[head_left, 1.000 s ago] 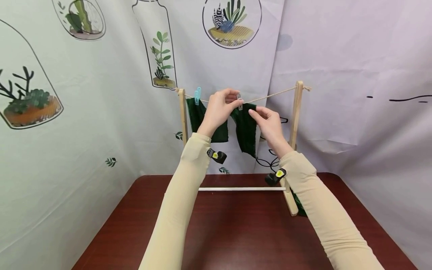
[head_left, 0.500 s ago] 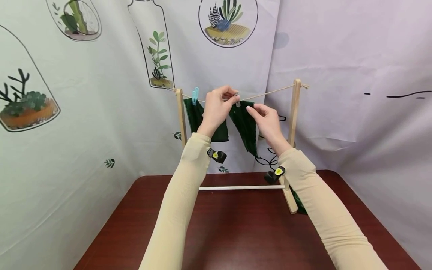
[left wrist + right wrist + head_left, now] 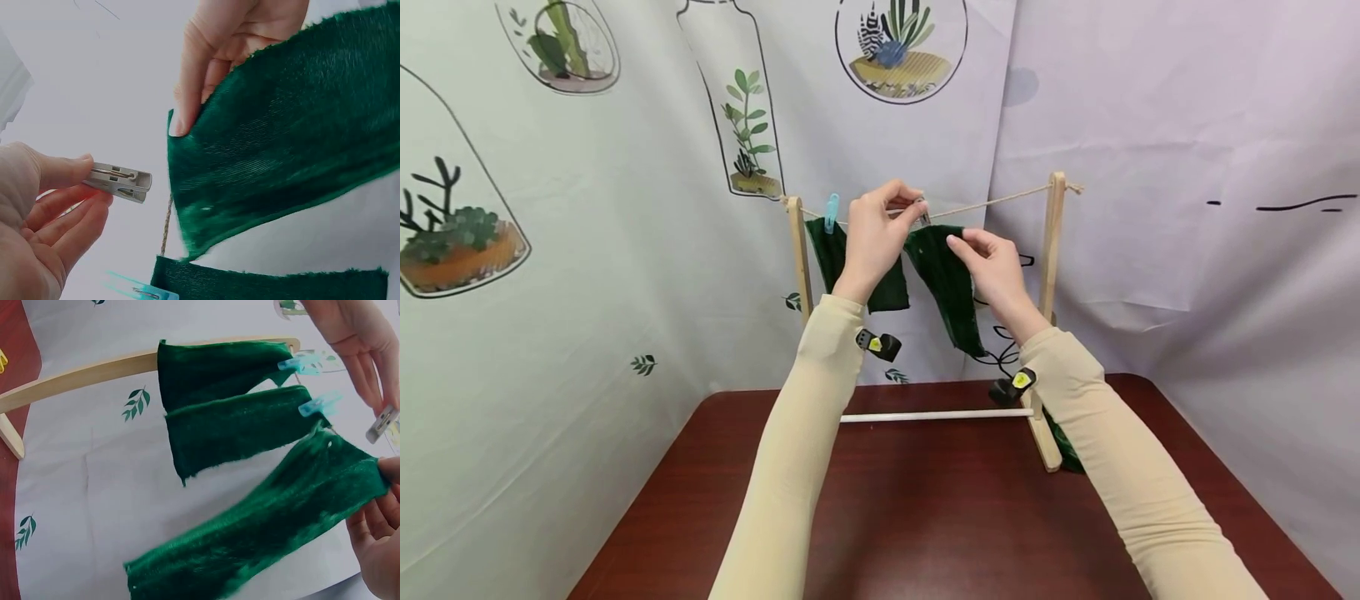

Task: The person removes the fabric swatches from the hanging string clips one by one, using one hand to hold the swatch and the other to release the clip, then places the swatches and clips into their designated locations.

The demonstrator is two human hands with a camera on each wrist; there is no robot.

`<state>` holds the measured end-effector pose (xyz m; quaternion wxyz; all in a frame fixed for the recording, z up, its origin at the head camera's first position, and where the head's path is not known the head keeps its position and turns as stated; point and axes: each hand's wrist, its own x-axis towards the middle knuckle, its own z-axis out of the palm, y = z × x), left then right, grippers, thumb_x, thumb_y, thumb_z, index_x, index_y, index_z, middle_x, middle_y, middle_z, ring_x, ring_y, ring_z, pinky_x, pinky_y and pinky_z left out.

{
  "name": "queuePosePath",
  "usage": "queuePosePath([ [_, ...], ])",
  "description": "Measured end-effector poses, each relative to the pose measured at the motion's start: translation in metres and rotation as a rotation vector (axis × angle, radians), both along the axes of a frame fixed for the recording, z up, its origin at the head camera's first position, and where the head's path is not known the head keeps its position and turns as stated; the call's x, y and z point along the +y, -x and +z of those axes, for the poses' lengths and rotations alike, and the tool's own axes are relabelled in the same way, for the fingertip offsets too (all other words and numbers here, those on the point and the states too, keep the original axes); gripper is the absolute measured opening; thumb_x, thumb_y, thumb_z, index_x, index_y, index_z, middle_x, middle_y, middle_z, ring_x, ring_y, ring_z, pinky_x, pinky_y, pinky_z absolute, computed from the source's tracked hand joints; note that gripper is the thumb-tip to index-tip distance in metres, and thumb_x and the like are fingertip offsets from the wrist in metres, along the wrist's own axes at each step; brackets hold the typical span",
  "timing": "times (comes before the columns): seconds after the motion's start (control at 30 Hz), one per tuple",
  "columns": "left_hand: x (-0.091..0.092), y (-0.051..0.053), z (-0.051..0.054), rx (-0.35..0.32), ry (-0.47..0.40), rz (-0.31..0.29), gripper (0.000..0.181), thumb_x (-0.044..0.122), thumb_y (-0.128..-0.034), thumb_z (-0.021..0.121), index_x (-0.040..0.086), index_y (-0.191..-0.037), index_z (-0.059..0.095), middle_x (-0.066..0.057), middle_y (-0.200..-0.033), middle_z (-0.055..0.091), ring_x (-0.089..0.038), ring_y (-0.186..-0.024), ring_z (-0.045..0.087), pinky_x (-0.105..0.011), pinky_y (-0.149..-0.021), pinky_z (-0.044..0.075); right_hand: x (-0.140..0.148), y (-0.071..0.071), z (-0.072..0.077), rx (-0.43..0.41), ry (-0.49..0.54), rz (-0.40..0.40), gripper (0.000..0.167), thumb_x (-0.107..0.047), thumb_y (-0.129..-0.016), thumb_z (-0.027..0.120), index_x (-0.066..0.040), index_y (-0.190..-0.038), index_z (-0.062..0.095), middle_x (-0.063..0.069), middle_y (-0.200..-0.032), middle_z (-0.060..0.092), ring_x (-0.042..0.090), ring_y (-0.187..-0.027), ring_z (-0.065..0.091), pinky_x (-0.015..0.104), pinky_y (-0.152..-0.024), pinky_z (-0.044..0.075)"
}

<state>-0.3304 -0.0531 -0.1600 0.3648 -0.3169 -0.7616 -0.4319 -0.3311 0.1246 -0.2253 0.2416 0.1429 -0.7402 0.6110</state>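
Observation:
My left hand (image 3: pixel 876 233) pinches a grey clothespin (image 3: pixel 122 182) between thumb and fingers. In the left wrist view, a small gap separates it from the top edge of a dark green cloth (image 3: pixel 281 125). A corner of that cloth is pinched by my right hand (image 3: pixel 996 267); the rest slants down below the cord (image 3: pixel 1000 202). To the left hangs more green cloth (image 3: pixel 891 287). Two light blue clothespins show in the right wrist view, the nearer blue clothespin (image 3: pixel 319 404) gripping the cloth beside mine. My left hand hides part of the cord in the head view.
Wooden posts (image 3: pixel 1051 250) hold the cord at both ends, and a white rod (image 3: pixel 936 415) runs low between them. The rack stands on a reddish-brown table (image 3: pixel 925 517). More green fabric (image 3: pixel 1063 446) lies by the right foot. A printed curtain (image 3: pixel 647 250) hangs behind.
The grey clothespin, earlier over the cloth's top edge, has come up off it in my left hand. The cloth's lower end has swung right; my right hand still pinches its corner.

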Motion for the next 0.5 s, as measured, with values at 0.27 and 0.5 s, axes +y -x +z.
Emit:
queuePosePath([
  [0.27,0.000,-0.006,0.005,0.002,-0.017,0.006,0.010,0.012,-0.0947,0.072,0.005,-0.100,0.075,-0.008,-0.103,0.074,-0.017,-0.098,0.069,-0.023,-0.087,0.055,0.006,-0.002,0.000,0.006,-0.025,-0.006,0.045,-0.038,-0.098,0.067,-0.003,-0.127,0.068,0.009,-0.115,0.066,0.014,-0.099,0.056,0.025,-0.081,0.047],
  [0.5,-0.005,-0.007,0.003,-0.020,-0.001,-0.008,0.016,0.015,-0.0939,0.074,0.004,-0.105,0.074,-0.008,-0.103,0.074,-0.017,-0.097,0.069,-0.024,-0.087,0.056,0.014,-0.004,-0.001,-0.019,-0.032,-0.016,0.048,-0.040,-0.098,0.067,-0.004,-0.130,0.067,0.010,-0.120,0.066,0.015,-0.104,0.057,0.027,-0.084,0.047],
])
